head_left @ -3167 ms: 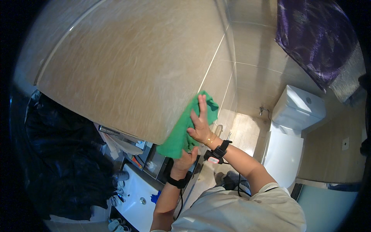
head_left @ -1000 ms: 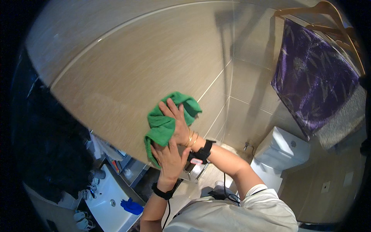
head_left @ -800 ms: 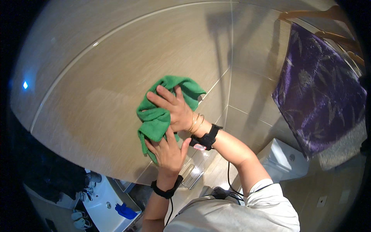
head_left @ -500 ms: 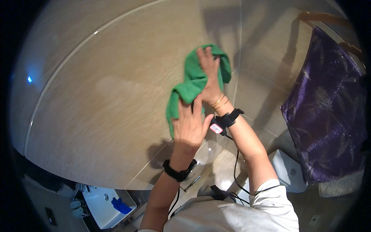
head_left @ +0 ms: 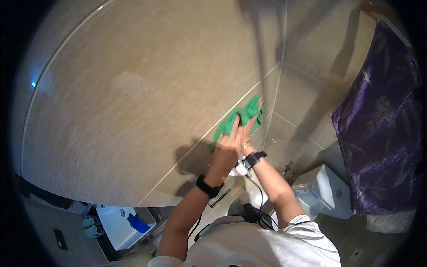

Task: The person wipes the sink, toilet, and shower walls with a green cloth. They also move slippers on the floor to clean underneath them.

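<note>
Against the beige tiled wall lies a green cloth, bunched along a grout line near the corner. My right hand presses flat on the cloth, its fingers stretched up towards the corner and blurred by motion. Just left of it and overlapping it, my left hand lies with straight fingers on the cloth's lower part. Both palms face the wall, and neither hand wraps round the cloth. Black straps circle both wrists, and a cable runs from the right one.
A purple patterned cloth hangs at the right. Below it stands a white toilet. At lower left is a white sink with a blue cloth or glove in it. The side wall meets the wiped wall at a corner.
Both hands and the green cloth have moved down the wall, closer to the corner seam. The hands are now nearer together and overlap. The view has shifted slightly.
</note>
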Tool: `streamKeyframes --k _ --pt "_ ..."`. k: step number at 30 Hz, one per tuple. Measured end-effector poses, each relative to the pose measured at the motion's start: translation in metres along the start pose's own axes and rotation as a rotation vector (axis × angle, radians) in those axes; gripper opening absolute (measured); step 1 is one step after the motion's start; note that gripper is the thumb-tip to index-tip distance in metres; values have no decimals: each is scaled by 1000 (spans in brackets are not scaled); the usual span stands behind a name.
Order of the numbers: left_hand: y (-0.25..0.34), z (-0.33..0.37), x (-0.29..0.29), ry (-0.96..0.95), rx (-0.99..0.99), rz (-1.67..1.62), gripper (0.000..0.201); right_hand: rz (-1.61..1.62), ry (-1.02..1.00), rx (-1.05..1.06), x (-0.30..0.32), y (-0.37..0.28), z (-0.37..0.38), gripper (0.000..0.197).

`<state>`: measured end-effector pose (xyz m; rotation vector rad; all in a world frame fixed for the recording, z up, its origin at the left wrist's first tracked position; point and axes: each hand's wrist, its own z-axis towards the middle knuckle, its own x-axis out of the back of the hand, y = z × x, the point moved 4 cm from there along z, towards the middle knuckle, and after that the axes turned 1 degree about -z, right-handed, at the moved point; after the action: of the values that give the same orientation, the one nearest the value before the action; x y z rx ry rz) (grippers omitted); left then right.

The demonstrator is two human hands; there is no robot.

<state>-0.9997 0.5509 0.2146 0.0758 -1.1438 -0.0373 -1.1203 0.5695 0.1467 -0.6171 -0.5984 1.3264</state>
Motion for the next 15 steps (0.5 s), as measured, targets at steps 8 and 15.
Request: streamKeyframes --k 8,15 --pt "-29 -102 25 -183 135 78 62 123 -105 -57 -23 -89 -70 64" --pt "-21 -65 118 248 -2 168 64 132 -136 201 -9 -180 -15 47"
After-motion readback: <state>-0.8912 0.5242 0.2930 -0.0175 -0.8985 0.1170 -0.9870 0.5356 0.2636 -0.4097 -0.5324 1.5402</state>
